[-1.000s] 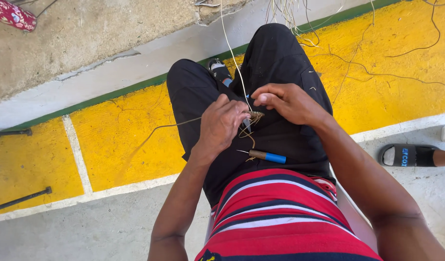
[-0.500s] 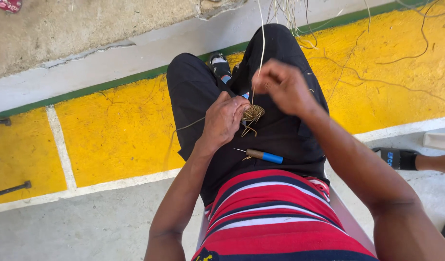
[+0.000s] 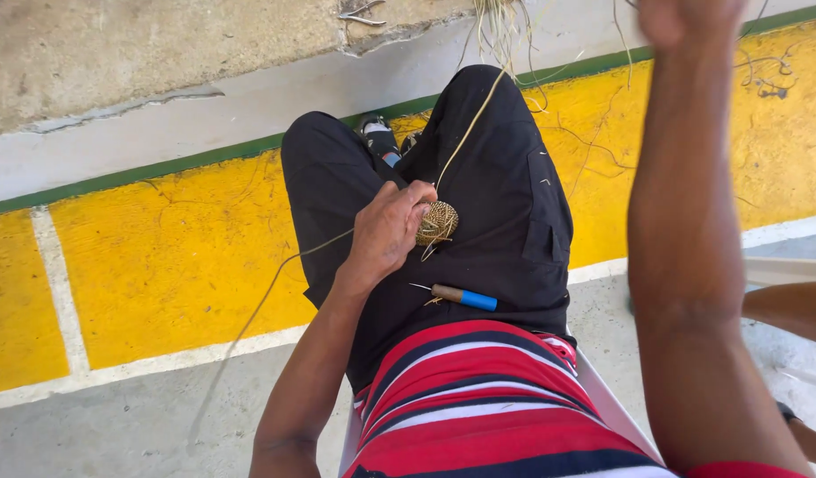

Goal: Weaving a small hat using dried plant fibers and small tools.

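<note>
In the middle of the frame, the left hand grips a small round woven disc on the lap. The right hand, up at the top right edge, pulls a long straw strand tight; I cannot tell its grip. The disc is tiny, so most weaving is left. An awl with a blue handle lies on the black trousers.

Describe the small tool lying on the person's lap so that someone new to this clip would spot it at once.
Start at the black trousers of the seated person, just above the red striped shirt. The tool lies loose there, below the left hand that holds a small round woven disc. Its brown handle with a bright blue end sets it apart.
</note>
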